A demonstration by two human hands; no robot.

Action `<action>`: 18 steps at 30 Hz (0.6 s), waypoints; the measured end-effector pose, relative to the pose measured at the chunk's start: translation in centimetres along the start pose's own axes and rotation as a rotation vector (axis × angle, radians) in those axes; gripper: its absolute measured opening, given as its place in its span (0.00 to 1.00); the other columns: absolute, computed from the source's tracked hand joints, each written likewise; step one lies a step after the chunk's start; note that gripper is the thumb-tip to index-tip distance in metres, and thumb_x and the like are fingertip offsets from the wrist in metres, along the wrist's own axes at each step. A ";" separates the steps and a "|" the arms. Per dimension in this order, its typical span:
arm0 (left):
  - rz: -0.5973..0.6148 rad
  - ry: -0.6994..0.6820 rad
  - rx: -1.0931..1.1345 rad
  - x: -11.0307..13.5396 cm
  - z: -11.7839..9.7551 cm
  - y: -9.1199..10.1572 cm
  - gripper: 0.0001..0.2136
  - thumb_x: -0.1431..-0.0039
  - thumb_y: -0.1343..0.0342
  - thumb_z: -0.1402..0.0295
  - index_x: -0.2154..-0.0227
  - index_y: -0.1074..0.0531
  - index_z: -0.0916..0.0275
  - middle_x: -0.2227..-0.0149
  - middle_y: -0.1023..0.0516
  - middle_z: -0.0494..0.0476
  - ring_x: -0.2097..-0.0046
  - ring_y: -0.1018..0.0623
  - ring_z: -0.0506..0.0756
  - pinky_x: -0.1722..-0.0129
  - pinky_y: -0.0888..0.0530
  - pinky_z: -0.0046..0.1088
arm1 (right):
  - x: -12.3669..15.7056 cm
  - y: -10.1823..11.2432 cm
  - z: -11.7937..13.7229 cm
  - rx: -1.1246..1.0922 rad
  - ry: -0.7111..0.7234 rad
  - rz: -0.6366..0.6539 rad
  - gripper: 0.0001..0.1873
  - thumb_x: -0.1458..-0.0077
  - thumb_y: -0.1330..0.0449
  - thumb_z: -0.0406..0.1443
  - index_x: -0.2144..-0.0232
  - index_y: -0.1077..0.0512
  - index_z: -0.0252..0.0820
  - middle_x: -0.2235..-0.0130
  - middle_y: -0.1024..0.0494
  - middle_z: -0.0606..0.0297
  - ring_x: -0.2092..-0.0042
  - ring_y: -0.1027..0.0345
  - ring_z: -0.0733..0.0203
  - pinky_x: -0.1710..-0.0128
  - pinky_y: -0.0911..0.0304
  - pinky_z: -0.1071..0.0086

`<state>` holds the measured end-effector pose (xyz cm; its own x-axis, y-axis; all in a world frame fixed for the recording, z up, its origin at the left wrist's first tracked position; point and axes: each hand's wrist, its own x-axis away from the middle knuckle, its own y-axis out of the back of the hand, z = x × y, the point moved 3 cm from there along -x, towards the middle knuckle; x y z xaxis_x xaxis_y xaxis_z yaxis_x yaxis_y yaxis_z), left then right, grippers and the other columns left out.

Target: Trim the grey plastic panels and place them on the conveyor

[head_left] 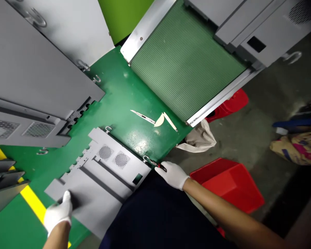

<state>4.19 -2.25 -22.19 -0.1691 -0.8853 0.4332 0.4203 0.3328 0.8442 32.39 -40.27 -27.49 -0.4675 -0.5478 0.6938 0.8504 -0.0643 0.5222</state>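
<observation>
A grey plastic panel with two round-cornered vent grilles, long slots and a notched edge lies at a slant in front of me. My left hand, in a white glove, grips its left edge, thumb on top and the other fingers mostly hidden. At the panel's right corner, my gloved right hand is closed around small pliers with red and black handles. Their metal jaws reach a curved hook projecting from the panel's edge; whether they bite on it I cannot tell. Another hook projects farther along that edge.
Beyond the panel, a craft knife and cream pieces lie on the green tabletop. More grey panels stand at left. A ribbed green conveyor belt runs at upper right. A red bin stands below right.
</observation>
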 end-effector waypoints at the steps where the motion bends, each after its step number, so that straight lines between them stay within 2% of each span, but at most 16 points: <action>1: -0.068 0.035 0.029 0.2 -1.2 0.6 0.24 0.41 0.59 0.43 0.76 0.24 0.49 0.83 0.24 0.46 0.65 0.16 0.66 0.66 0.19 0.43 | 0.2 -0.2 0.0 0.023 0.003 0.011 0.27 0.32 0.52 0.56 0.64 0.26 0.44 0.62 0.20 0.58 0.59 0.27 0.54 0.60 0.44 0.66; 2: -0.135 0.014 0.084 0.5 -3.0 1.4 0.24 0.40 0.59 0.42 0.70 0.23 0.50 0.73 0.18 0.48 0.58 0.16 0.66 0.60 0.19 0.44 | 0.2 -0.3 0.1 0.045 0.009 0.020 0.27 0.32 0.52 0.57 0.63 0.26 0.44 0.61 0.20 0.57 0.58 0.26 0.54 0.60 0.43 0.65; 3: -0.194 -0.076 0.168 0.9 -5.5 2.3 0.24 0.38 0.58 0.43 0.63 0.23 0.51 0.62 0.15 0.51 0.52 0.18 0.66 0.54 0.20 0.44 | 0.2 -0.5 0.2 0.065 0.018 0.027 0.27 0.33 0.52 0.57 0.63 0.26 0.44 0.60 0.20 0.57 0.58 0.26 0.53 0.60 0.43 0.65; 4: -0.206 -0.241 0.256 1.6 -8.5 3.1 0.24 0.37 0.57 0.43 0.58 0.23 0.54 0.54 0.16 0.55 0.47 0.20 0.65 0.48 0.22 0.43 | 0.2 -0.7 0.4 0.080 0.028 0.030 0.28 0.33 0.53 0.57 0.62 0.26 0.44 0.60 0.20 0.57 0.58 0.26 0.52 0.60 0.43 0.65; 5: -0.216 -0.415 0.339 2.4 -11.7 3.9 0.24 0.35 0.56 0.45 0.56 0.24 0.57 0.49 0.18 0.59 0.44 0.22 0.64 0.43 0.25 0.41 | 0.0 -0.8 0.6 0.092 0.034 0.027 0.28 0.33 0.53 0.57 0.62 0.26 0.44 0.59 0.20 0.56 0.58 0.25 0.52 0.60 0.42 0.64; 6: -0.205 -0.576 0.406 3.2 -14.8 4.5 0.23 0.34 0.54 0.47 0.54 0.24 0.58 0.48 0.19 0.61 0.44 0.22 0.63 0.41 0.27 0.40 | -0.1 -0.9 0.9 0.103 0.039 0.023 0.28 0.33 0.53 0.57 0.61 0.25 0.43 0.59 0.20 0.56 0.58 0.25 0.52 0.60 0.42 0.64; 8: -0.134 -0.879 0.467 4.8 -20.6 5.1 0.20 0.32 0.52 0.51 0.56 0.23 0.59 0.50 0.18 0.61 0.47 0.21 0.60 0.42 0.28 0.37 | -0.4 -1.1 1.3 0.124 0.045 0.007 0.29 0.32 0.54 0.57 0.60 0.25 0.43 0.59 0.20 0.55 0.58 0.25 0.51 0.59 0.41 0.64; 10: -0.064 -1.075 0.445 5.7 -24.9 5.0 0.18 0.31 0.53 0.54 0.59 0.22 0.58 0.52 0.17 0.60 0.49 0.21 0.60 0.39 0.32 0.39 | -0.5 -1.1 1.5 0.142 0.049 -0.010 0.30 0.32 0.54 0.57 0.59 0.25 0.42 0.59 0.20 0.54 0.57 0.25 0.51 0.58 0.40 0.64; 13: -0.047 -1.167 0.330 5.2 -28.3 4.2 0.17 0.30 0.54 0.58 0.59 0.21 0.58 0.52 0.17 0.60 0.45 0.23 0.61 0.30 0.48 0.50 | -0.3 -1.1 1.2 0.141 0.023 -0.017 0.30 0.32 0.54 0.57 0.60 0.24 0.42 0.59 0.19 0.54 0.57 0.25 0.51 0.58 0.39 0.64; 15: -0.068 -1.168 0.265 4.3 -29.0 3.5 0.16 0.30 0.54 0.60 0.59 0.21 0.57 0.52 0.17 0.60 0.43 0.24 0.62 0.29 0.58 0.56 | -0.2 -1.2 0.9 0.128 0.000 -0.010 0.29 0.33 0.53 0.57 0.60 0.24 0.42 0.59 0.19 0.54 0.57 0.24 0.51 0.59 0.39 0.64; 18: -0.080 -1.162 0.240 3.1 -28.9 2.5 0.17 0.29 0.56 0.60 0.57 0.22 0.59 0.50 0.18 0.62 0.40 0.26 0.63 0.30 0.62 0.58 | -0.4 -1.2 1.0 0.113 0.001 -0.008 0.29 0.33 0.53 0.57 0.61 0.24 0.42 0.59 0.19 0.54 0.58 0.24 0.50 0.60 0.39 0.63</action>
<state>30.49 -13.53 -27.92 -0.9463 -0.1227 0.2993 0.2153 0.4516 0.8659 31.29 -39.19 -27.90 -0.4739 -0.5488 0.6887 0.8139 0.0257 0.5804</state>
